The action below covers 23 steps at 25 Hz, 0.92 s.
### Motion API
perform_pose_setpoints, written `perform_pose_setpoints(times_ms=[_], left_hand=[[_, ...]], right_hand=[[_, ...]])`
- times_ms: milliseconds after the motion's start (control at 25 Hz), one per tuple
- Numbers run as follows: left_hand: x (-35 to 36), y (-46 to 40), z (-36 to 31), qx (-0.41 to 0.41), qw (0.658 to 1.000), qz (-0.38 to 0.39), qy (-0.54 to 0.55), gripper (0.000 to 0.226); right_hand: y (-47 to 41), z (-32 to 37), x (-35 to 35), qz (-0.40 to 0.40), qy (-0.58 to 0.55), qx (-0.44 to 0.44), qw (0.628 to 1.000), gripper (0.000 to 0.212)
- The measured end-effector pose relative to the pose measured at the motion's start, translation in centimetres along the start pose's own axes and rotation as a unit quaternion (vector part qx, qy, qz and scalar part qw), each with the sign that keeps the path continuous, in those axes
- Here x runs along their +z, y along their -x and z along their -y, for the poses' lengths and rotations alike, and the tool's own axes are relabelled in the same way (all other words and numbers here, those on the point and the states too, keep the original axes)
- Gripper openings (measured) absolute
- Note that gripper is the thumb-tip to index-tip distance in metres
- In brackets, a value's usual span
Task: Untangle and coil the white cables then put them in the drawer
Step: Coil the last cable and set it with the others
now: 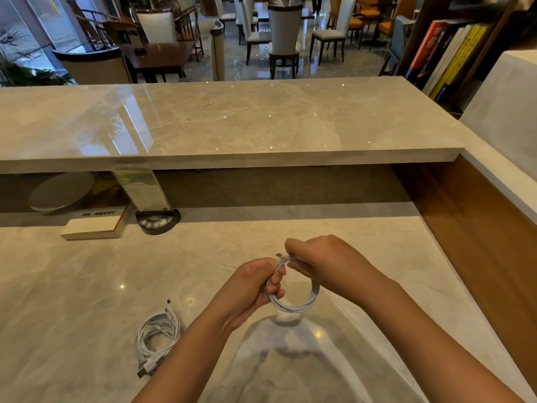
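Left hand [255, 282] grips white cable coil [293, 298] to keep loops together; right hand [316, 261] pinches its end for tucking, mid-frame above worktop [87, 286].

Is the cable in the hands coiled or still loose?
Coiled: the held cable forms a neat ring, gripped by the left hand, while the right hand pinches its top.

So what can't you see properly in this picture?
- Head view: no drawer is in view.
- End of the coiled cable: hidden inside the right hand and left hand.
- Loose cable bundle: strands overlap, so how many cables cannot be told.
- Book label: too blurred.
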State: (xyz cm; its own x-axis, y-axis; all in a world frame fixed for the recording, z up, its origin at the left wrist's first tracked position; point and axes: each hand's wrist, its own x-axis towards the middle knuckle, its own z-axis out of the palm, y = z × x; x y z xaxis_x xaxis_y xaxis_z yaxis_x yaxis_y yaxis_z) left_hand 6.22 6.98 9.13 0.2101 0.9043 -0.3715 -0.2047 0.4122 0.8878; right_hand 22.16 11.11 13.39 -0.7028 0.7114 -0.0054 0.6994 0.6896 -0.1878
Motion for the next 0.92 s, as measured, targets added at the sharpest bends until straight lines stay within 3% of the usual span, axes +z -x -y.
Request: perform_pose_setpoints(times_ms=[80,160,280,400,560,640,760,920], left_hand=[[0.2,0.2,0.0,0.0,1.0,-0.003,-0.02,0.04],[0.1,0.4,0.0,0.01,0.997,-0.001,-0.071,0.035],[0.1,0.0,-0.4,-0.005,0.991,-0.003,-0.137,0.031],[0.1,-0.3,0.1,-0.041,0.998,-0.029,0.023,0.032],[-0.7,0.3,1.3,-0.052,0.963,-0.004,0.263,0.022],[-0.6,0.9,1.7,-0.042,0.947,0.034,0.315,0.033],[-0.2,1.1,2.3,-0.023,0.941,0.038,0.334,0.059],[0.4,0.9,2.7,-0.003,0.977,-0.048,0.209,0.029]], right_hand=[[0.2,-0.3,0.5,-0.012,-0.021,-0.004,1.0,0.014],[0.4,-0.8,0.6,-0.023,-0.141,0.05,0.989,0.017],[0.1,-1.9,1.4,-0.01,-0.388,0.167,0.906,0.021],[0.5,-1.8,2.7,-0.025,-0.513,0.229,0.827,0.016],[1.6,-2.4,3.2,-0.028,-0.579,0.25,0.775,0.009],[2.0,-2.6,3.2,-0.028,-0.602,0.253,0.757,0.008],[2.1,-2.2,3.4,-0.051,-0.624,0.256,0.737,0.006],[2.2,-2.0,3.9,-0.097,-0.607,0.276,0.739,0.009]])
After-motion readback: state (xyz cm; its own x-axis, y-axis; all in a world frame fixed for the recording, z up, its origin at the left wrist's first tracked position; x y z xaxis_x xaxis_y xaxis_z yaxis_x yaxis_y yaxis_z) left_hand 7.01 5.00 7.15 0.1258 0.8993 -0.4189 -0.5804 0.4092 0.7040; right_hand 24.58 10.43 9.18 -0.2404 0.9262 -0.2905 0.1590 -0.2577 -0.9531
